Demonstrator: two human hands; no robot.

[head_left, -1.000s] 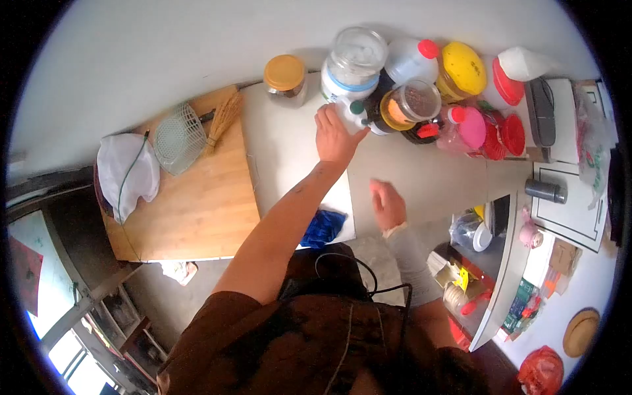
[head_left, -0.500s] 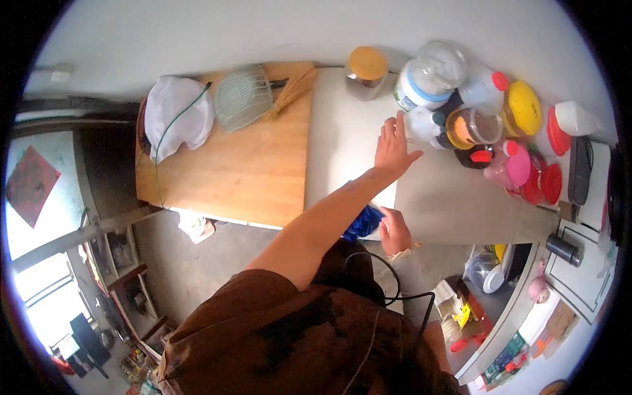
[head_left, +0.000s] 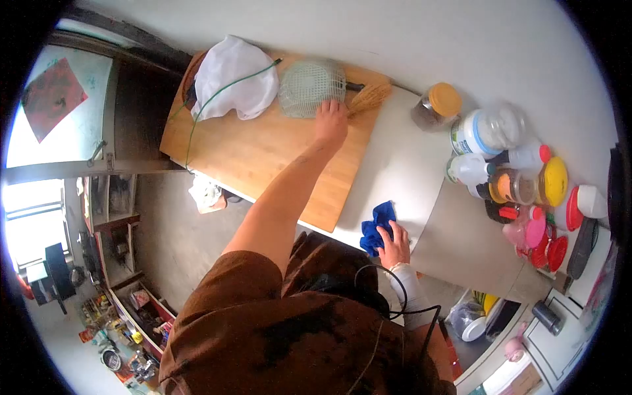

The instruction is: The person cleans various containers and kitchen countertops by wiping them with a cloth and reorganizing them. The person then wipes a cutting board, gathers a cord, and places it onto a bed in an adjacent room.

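Note:
My left hand reaches across the wooden board. Its bent fingers are at the near rim of a pale green, slatted plastic basket, which lies on the board. Just right of those fingers is a straw hand brush; a short dark handle shows between brush and basket. My right hand rests at the front edge of the white tabletop, fingers curved over a crumpled blue cloth. Part of the cloth is hidden under them.
A white cloth cover with a green cord lies on the board's left end. Several jars and bottles stand along the wall at right, among them a yellow-lidded jar and a blue-capped bottle. A dark cylinder stands at far right.
My left hand has moved left from beside the bottles to the basket. My right hand and the blue cloth are now on the tabletop, more in view. The camera has turned left.

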